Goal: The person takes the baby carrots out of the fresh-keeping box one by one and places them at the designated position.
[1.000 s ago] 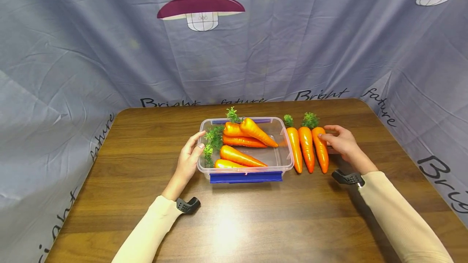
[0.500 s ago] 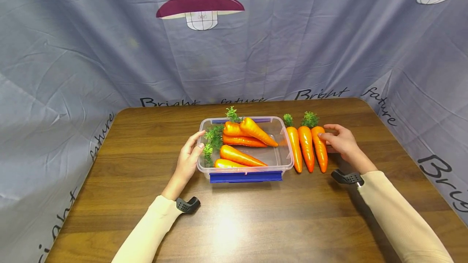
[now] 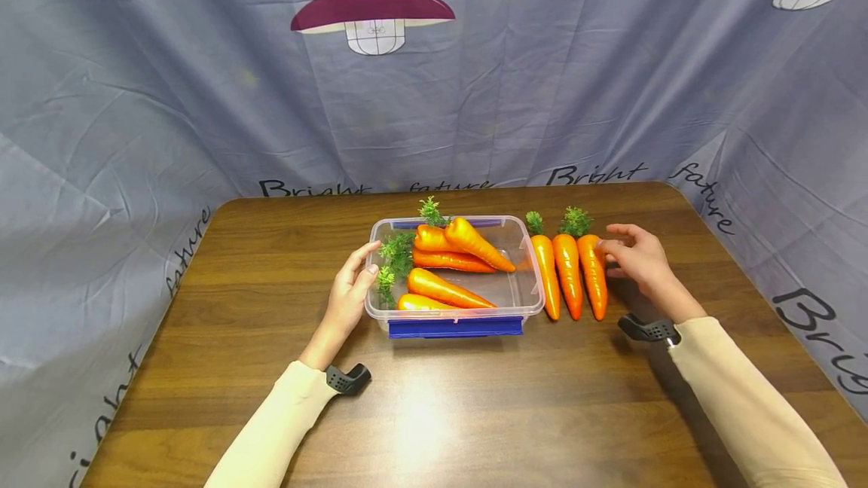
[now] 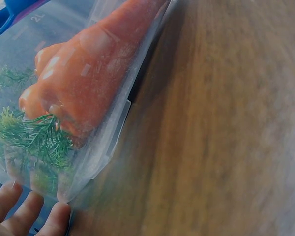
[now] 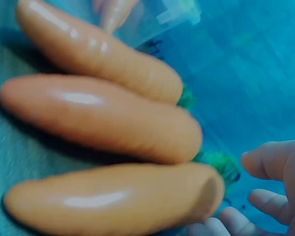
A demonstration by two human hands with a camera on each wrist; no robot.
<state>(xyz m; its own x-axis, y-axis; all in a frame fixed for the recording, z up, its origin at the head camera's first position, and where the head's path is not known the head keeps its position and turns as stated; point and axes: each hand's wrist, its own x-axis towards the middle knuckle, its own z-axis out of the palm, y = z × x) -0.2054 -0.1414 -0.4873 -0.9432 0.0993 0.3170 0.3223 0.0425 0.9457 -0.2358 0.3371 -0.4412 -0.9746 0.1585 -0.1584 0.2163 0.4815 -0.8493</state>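
Observation:
A clear plastic container (image 3: 434, 315) with blue latches holds several orange carrots (image 3: 447, 289) with green tops. At its left end rests my left hand (image 3: 347, 296); in the left wrist view its fingertips (image 4: 30, 209) touch the container wall. Three more carrots lie side by side right of the container: a left one (image 3: 546, 277), a middle one (image 3: 569, 277) and a right one (image 3: 594, 281). Beside the right carrot's thick end is my right hand (image 3: 640, 258), thumb and fingers spread apart. In the right wrist view that carrot (image 5: 113, 199) lies nearest the fingers, none curled round it.
All this stands on a brown wooden table (image 3: 271, 413). A grey-blue curtain (image 3: 475, 111) printed with lamps and lettering hangs behind the table and along both sides. A dark camera mount is on each wrist.
My right hand has drawn slightly right and up, and its thumb has come off the right carrot. The left hand, container and carrots look the same.

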